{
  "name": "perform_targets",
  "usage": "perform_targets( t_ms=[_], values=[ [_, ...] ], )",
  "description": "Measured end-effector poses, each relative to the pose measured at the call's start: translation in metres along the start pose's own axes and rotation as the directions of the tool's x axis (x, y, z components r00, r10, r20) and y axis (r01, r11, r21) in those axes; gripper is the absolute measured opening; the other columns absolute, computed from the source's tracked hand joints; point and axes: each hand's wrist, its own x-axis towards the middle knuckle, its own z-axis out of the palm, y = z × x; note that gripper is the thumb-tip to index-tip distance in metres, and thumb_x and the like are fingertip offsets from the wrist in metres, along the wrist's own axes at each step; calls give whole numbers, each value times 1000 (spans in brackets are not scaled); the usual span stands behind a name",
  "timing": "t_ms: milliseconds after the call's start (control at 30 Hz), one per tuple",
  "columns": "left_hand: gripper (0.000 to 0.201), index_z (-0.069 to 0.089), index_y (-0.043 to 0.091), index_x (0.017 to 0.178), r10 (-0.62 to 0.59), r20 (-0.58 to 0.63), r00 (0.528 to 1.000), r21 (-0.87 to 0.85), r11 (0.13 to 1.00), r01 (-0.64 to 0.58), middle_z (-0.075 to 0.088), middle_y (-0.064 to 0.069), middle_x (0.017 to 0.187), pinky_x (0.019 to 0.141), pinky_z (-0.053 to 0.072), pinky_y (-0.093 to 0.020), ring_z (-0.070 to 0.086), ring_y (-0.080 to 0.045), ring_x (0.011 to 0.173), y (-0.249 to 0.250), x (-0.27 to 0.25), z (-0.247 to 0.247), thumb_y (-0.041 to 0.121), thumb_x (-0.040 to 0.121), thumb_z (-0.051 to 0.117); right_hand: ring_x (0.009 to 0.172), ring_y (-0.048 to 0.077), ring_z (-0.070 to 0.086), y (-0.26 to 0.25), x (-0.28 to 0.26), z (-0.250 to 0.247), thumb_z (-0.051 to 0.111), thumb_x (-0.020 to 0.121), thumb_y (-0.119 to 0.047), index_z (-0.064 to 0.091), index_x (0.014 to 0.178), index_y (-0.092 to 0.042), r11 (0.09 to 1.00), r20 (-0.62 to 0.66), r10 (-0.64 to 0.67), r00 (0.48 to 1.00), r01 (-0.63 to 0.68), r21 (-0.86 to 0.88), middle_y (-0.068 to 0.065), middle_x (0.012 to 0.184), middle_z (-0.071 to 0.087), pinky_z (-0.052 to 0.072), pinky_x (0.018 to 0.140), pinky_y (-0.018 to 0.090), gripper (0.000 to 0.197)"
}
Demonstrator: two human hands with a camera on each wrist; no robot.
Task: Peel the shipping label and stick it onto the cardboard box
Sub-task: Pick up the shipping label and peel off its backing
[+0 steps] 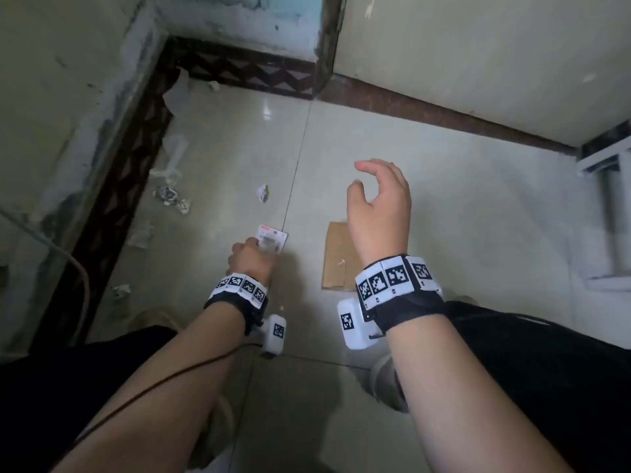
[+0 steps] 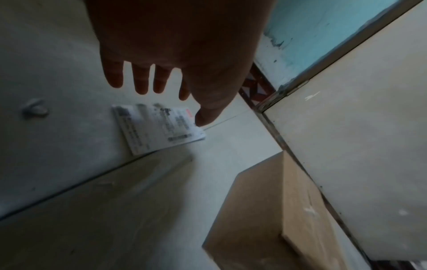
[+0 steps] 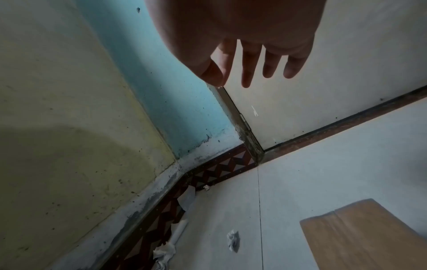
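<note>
The white printed shipping label (image 1: 272, 237) lies flat on the tiled floor, left of a tile joint. My left hand (image 1: 251, 256) reaches down to its near edge. In the left wrist view the left hand (image 2: 171, 105) has its fingers stretched out straight just above the label (image 2: 157, 127), and the thumb tip hovers at the label's red-marked corner. The flat brown cardboard box (image 1: 336, 259) lies to the right on the floor, seen also from the wrists (image 2: 254, 210) (image 3: 369, 237). My right hand (image 1: 362, 179) hangs raised above the box, fingers loosely curled and holding nothing (image 3: 231, 80).
Crumpled paper scraps (image 1: 263, 192) (image 1: 170, 196) litter the floor toward the left wall and its patterned skirting (image 1: 246, 71). A white frame (image 1: 607, 216) stands at the right. A cable (image 1: 153, 387) runs along my left arm. My dark-trousered knees flank the floor space.
</note>
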Motion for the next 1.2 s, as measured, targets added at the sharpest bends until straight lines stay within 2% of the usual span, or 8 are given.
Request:
perform_targets(
  t_ms=[100, 233, 367, 567, 767, 933, 1100, 1200],
  values=[
    [58, 53, 17, 124, -43, 6, 999, 49, 998, 42, 51, -15, 122, 94, 50, -45, 56, -39, 109, -3, 1, 10, 54, 79, 57, 128, 20, 61, 2, 3, 4, 58, 90, -11, 76, 114, -14, 1000, -9, 3, 1000, -3, -14, 3, 124, 70, 38, 113, 21, 30],
    [55, 52, 12, 119, -40, -21, 999, 105, 994, 42, 49, -13, 122, 90, 49, -46, 51, -37, 110, -17, 6, 23, 39, 71, 58, 132, 23, 59, 4, 1, 8, 58, 91, -12, 76, 115, -15, 1000, -4, 3, 1000, -3, -2, 2, 126, 70, 43, 117, 38, 30],
    [56, 52, 14, 125, -34, -27, 999, 126, 991, 37, 46, -12, 126, 91, 50, -48, 50, -36, 115, -30, 7, 24, 21, 71, 66, 137, 24, 57, 4, -3, 13, 57, 91, -13, 76, 115, -16, 1000, 19, 7, 1000, -7, 15, 1, 128, 70, 43, 118, 41, 31],
    [57, 49, 18, 125, -113, 71, 991, 88, 990, 107, 58, -9, 122, 98, 46, -48, 60, -35, 114, -30, 11, 26, 29, 74, 71, 138, 26, 56, 1, -12, 19, 59, 92, -11, 76, 115, -14, 1000, 54, 9, 999, -10, 28, 2, 128, 69, 43, 117, 44, 30],
    [54, 59, 9, 116, -204, 14, 979, 107, 974, 201, 52, -15, 117, 87, 49, -49, 52, -37, 109, -30, 17, 40, 31, 67, 69, 140, 28, 55, -3, -19, 22, 60, 92, -9, 77, 115, -14, 1000, 78, -21, 997, 19, 25, 4, 130, 69, 43, 117, 45, 29],
    [54, 51, 7, 119, -235, 47, 971, -99, 966, 239, 55, -16, 121, 87, 54, -45, 63, -39, 107, -28, 6, 30, 20, 72, 75, 140, 28, 55, 0, -21, 24, 60, 93, -9, 77, 116, -15, 999, 76, -15, 997, 12, 32, 3, 130, 68, 43, 117, 46, 29],
    [32, 64, 20, 93, -189, 109, 976, -62, 979, 196, 72, -6, 92, 83, 58, -43, 68, -34, 86, -35, 10, 30, 37, 66, 65, 140, 27, 54, -1, -20, 25, 60, 92, -10, 77, 115, -16, 999, 79, -7, 997, 5, 31, 3, 131, 68, 42, 118, 44, 29],
    [25, 68, 18, 88, -177, 114, 978, -120, 974, 190, 74, -6, 87, 80, 60, -39, 69, -32, 76, -32, 5, 28, 33, 71, 56, 139, 27, 55, -4, -19, 24, 60, 92, -9, 77, 115, -15, 999, 73, -12, 997, 9, 37, 3, 130, 69, 42, 118, 44, 29]
  ],
)
